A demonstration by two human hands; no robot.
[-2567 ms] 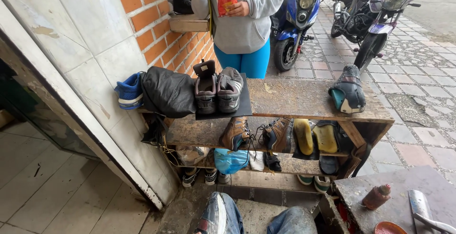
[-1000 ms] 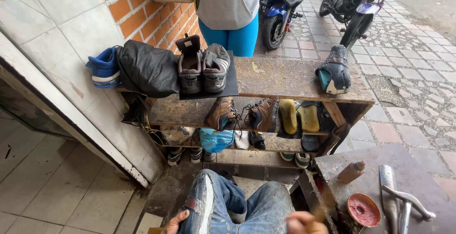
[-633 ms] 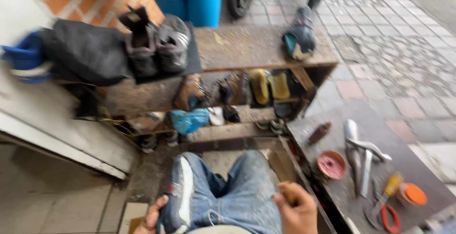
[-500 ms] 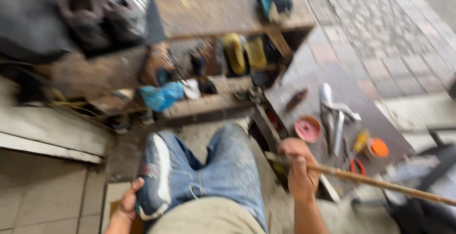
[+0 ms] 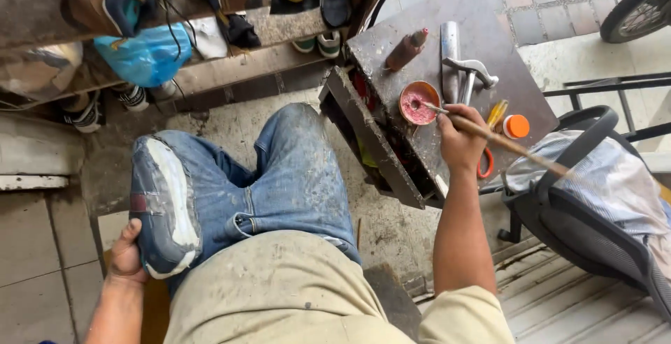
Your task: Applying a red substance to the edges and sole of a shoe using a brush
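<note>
Now the right hand (image 5: 458, 141) pinches a long wooden brush (image 5: 503, 141), its tip dipped in the round red glue tin (image 5: 418, 101) at two o'clock, while the left hand (image 5: 127, 253) wraps its fingers around the upturned sneaker (image 5: 164, 208) on the knee at nine. An overloaded tip could drip glue onto the jeans (image 5: 293, 176). An orange-capped pot (image 5: 516, 126) and a brown bottle (image 5: 407, 49) sit close by.

**Both arms out, both hands closed**

Left hand (image 5: 128, 250) low at the left, forearm running up from the bottom edge, thumb up, fingers curled in a hold. Right arm stretched forward, elbow bent; right hand (image 5: 460, 141) wrapped shut in a pinching fist, knuckles uppermost, wrist straight.
</note>
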